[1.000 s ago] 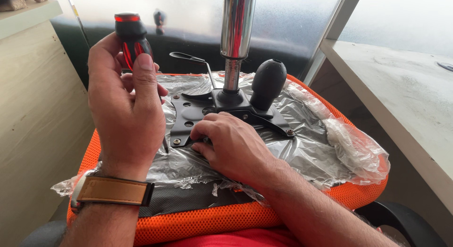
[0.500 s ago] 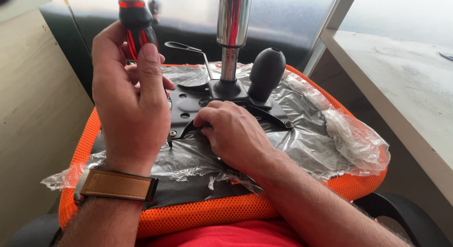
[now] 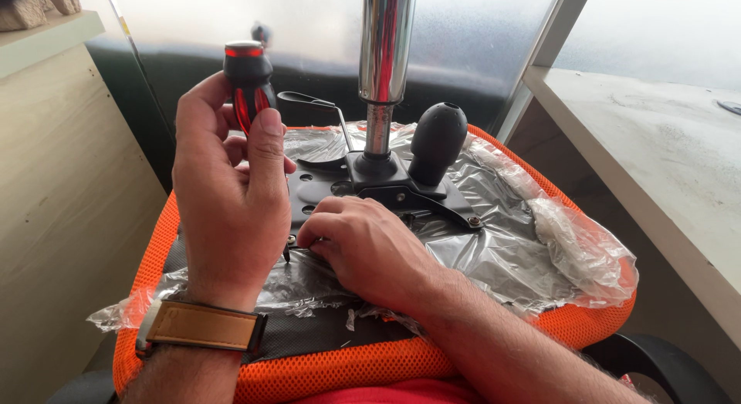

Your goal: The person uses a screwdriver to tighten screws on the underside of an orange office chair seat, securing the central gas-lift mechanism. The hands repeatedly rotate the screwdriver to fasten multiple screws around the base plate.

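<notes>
The screwdriver (image 3: 247,84) handle is black with red stripes, the seat (image 3: 309,373) is orange mesh with a black underside under clear plastic wrap (image 3: 532,250), the metal plate (image 3: 324,189) and knob (image 3: 436,141) at 12 o'clock are black, the post (image 3: 386,41) chrome, the watch strap (image 3: 204,327) tan.

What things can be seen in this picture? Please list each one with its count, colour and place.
screwdriver: one, black and red handle, upright in the left hand, tip down by a bolt
seat: one, orange mesh edge, upside down, under everything
plastic wrap: one, clear, crumpled over the seat
mounting plate: one, black metal, seat middle
chrome column: one, silver, rising from the plate
knob: one, black, right of the column
lever: one, black tip, left of the column
desk: one, pale, right
watch strap: one, tan, left wrist
left hand: grips the screwdriver
right hand: rests at the plate's near edge
</notes>
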